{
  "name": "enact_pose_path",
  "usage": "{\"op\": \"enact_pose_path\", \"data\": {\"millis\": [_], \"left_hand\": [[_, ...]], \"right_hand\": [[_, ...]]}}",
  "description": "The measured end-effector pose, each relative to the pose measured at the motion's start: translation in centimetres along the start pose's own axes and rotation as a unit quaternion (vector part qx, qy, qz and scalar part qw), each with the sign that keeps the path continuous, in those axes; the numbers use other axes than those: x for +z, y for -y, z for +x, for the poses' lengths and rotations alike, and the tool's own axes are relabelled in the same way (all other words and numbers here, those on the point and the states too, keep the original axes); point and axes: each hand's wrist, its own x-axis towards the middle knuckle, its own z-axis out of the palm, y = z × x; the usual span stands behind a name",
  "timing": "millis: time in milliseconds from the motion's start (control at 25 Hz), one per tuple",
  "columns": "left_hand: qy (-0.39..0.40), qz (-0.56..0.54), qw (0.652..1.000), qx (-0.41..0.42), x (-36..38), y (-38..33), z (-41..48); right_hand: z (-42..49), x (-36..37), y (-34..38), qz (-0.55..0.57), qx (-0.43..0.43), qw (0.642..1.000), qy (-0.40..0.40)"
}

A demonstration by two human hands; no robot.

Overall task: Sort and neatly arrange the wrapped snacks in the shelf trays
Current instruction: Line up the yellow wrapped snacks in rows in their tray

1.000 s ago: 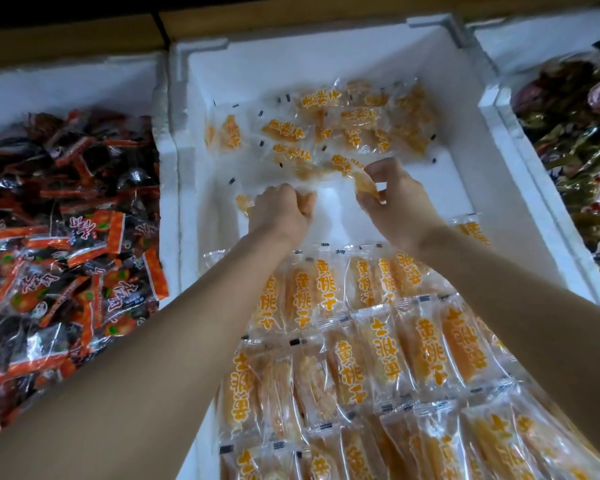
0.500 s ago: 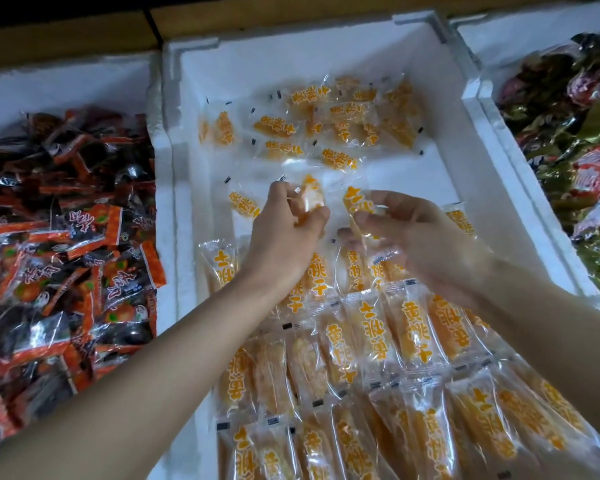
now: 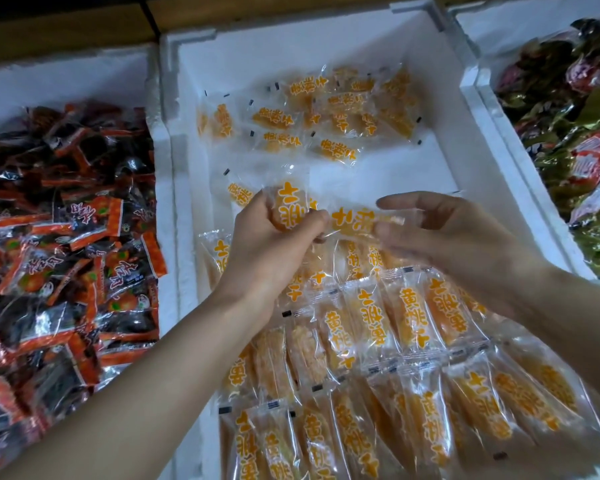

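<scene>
Our left hand (image 3: 274,244) pinches a clear orange-printed snack packet (image 3: 289,206); a second packet (image 3: 355,221) hangs between it and our right hand (image 3: 454,237), whose grip we cannot tell.

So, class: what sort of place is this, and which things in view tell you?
Likely a shop's bulk snack shelf: foam trays side by side, orange snacks in one, dark snacks in the next.
</scene>
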Motion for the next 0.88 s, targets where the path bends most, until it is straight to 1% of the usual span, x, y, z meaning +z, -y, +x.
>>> {"op": "enact_pose_path", "data": {"millis": [40, 80, 120, 160, 200, 240, 280, 320, 400, 440, 560, 640, 720, 760, 840, 880], "left_hand": [[0.004, 0.004, 1.000, 0.003, -0.1, 0.0, -0.2], [0.011, 0.021, 1.000, 0.009, 0.0, 0.1, -0.5], [0.017, 0.042, 0.999, 0.017, 0.0, 0.2, -0.9], [0.025, 0.058, 0.998, 0.020, 0.2, 0.3, -1.2], [0.029, 0.062, 0.998, 0.016, 0.3, 0.5, -1.3], [0.025, 0.058, 0.998, 0.008, 0.3, 0.7, -1.4], [0.013, 0.049, 0.999, -0.008, 0.2, 0.9, -1.2], [-0.002, 0.036, 0.999, -0.028, 0.0, 0.9, -1.1], [-0.019, 0.008, 0.998, -0.062, -0.4, 1.2, -0.9], [-0.020, 0.002, 0.998, -0.065, -0.7, 1.4, -0.8], [-0.007, 0.029, 0.999, -0.025, -1.0, 1.8, -0.7], [-0.001, 0.036, 0.999, 0.009, -1.0, 1.8, -0.8], [0.007, 0.036, 0.999, 0.010, -1.0, 2.0, -0.7], [0.010, 0.032, 0.999, 0.001, -1.0, 2.1, -0.6], [0.015, 0.033, 0.999, -0.009, -0.8, 2.5, -0.4], [0.017, 0.035, 0.999, -0.009, -0.7, 2.6, -0.4]], "right_hand": [[0.1, -0.1, 0.0, 0.092, 0.015, 0.996, -0.002], [0.2, -0.1, 0.0, 0.160, 0.022, 0.987, 0.001], [0.5, -0.1, -0.1, 0.186, 0.021, 0.982, 0.000], [1.1, -0.1, -0.3, 0.178, 0.012, 0.984, -0.011], [1.8, -0.2, -0.5, 0.142, -0.006, 0.989, -0.040], [2.7, -0.4, -0.8, 0.081, -0.028, 0.993, -0.079], [3.7, -0.6, -1.0, 0.007, -0.050, 0.993, -0.108], [4.6, -0.8, -1.2, -0.075, -0.064, 0.988, -0.119], [6.3, -0.7, -1.5, -0.240, -0.073, 0.963, -0.097], [6.8, -0.4, -1.7, -0.291, -0.071, 0.951, -0.073], [7.6, 1.6, -1.7, -0.355, -0.070, 0.932, 0.013], [7.6, 2.7, -1.6, -0.413, -0.085, 0.905, 0.055], [7.7, 2.9, -1.6, -0.471, -0.102, 0.873, 0.066], [7.7, 2.8, -1.7, -0.486, -0.105, 0.865, 0.068], [7.2, 2.5, -1.8, -0.494, -0.121, 0.859, 0.054], [6.7, 2.4, -1.7, -0.477, -0.135, 0.868, 0.037]]}}
